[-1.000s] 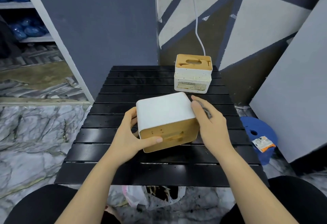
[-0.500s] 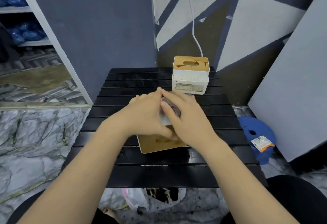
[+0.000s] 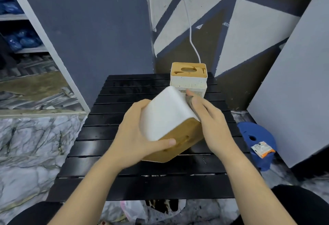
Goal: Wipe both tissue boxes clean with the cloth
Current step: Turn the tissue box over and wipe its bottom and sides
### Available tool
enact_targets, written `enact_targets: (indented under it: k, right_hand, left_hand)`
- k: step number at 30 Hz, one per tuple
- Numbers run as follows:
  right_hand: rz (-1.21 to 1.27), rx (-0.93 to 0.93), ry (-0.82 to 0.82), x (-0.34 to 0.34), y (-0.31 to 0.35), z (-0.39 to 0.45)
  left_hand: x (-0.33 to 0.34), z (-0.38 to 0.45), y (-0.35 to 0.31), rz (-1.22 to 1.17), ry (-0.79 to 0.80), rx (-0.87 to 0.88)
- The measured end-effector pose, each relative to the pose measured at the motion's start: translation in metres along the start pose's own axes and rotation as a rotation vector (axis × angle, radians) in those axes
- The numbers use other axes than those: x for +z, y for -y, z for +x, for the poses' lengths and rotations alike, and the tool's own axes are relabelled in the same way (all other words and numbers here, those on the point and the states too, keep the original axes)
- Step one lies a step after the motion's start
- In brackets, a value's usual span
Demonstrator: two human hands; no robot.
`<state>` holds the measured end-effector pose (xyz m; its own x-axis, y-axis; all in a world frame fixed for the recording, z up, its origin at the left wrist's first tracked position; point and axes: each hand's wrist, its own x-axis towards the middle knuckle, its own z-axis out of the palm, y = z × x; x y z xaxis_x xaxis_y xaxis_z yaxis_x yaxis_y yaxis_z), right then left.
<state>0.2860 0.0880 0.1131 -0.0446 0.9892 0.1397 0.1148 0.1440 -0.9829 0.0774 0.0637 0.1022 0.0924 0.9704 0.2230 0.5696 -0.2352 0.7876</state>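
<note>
Right now my left hand clamps the near tissue box, tilted above the desk; my right hand pinches the cloth against its far side. I should keep pressure even. The second box waits behind.

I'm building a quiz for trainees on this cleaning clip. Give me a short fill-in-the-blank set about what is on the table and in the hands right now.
1. The left hand grips the near tissue box, which is tipped on the ____ slatted table.
2. The right hand presses a dark ____ against that box.
3. The far tissue box stands ____ at the table's back edge.

Missing words: black; cloth; upright
</note>
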Motion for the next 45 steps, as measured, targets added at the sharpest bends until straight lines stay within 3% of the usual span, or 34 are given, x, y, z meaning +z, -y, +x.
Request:
enact_targets:
  k: [5,9,14,18,21,24,27,35,39,42,45]
  right_hand:
    - [-0.302,-0.165,0.078,0.022,0.02,0.007]
    - [-0.545,-0.279,0.264,0.045,0.027,-0.004]
    - [-0.674,-0.239,0.288,0.059,0.023,-0.003]
    - [-0.944,-0.153,0.2,0.062,0.012,0.01]
    - [-1.071,-0.184,0.24,0.082,0.009,0.007]
    - [-1.07,-0.339,0.349,0.112,0.01,-0.012]
    - [-1.108,-0.452,0.312,0.125,0.001,-0.02]
    - [-1.078,-0.209,0.162,0.057,-0.006,0.021]
    - [-0.851,-0.156,0.076,0.036,-0.014,0.012]
    - [-0.792,-0.229,-0.026,0.042,-0.02,-0.009]
    - [-0.886,-0.428,-0.041,0.059,-0.019,-0.026]
  left_hand:
    - [0.023,-0.012,0.017,-0.027,-0.176,0.009]
    - [0.029,-0.019,0.039,-0.098,-0.208,0.022]
    - [0.027,-0.032,0.066,-0.104,-0.13,0.028]
    - [0.025,-0.045,0.083,-0.124,-0.031,-0.068]
    - [0.026,-0.044,0.084,-0.076,-0.015,-0.098]
    - [0.031,-0.038,0.077,0.0,-0.045,-0.034]
    - [0.032,-0.037,0.07,0.073,-0.077,-0.043]
    - [0.023,-0.045,0.083,-0.04,-0.006,-0.196]
    - [0.023,-0.044,0.083,-0.047,-0.011,-0.199]
    - [0.024,-0.044,0.083,-0.05,-0.004,-0.185]
    - [0.023,-0.042,0.087,-0.046,0.003,-0.192]
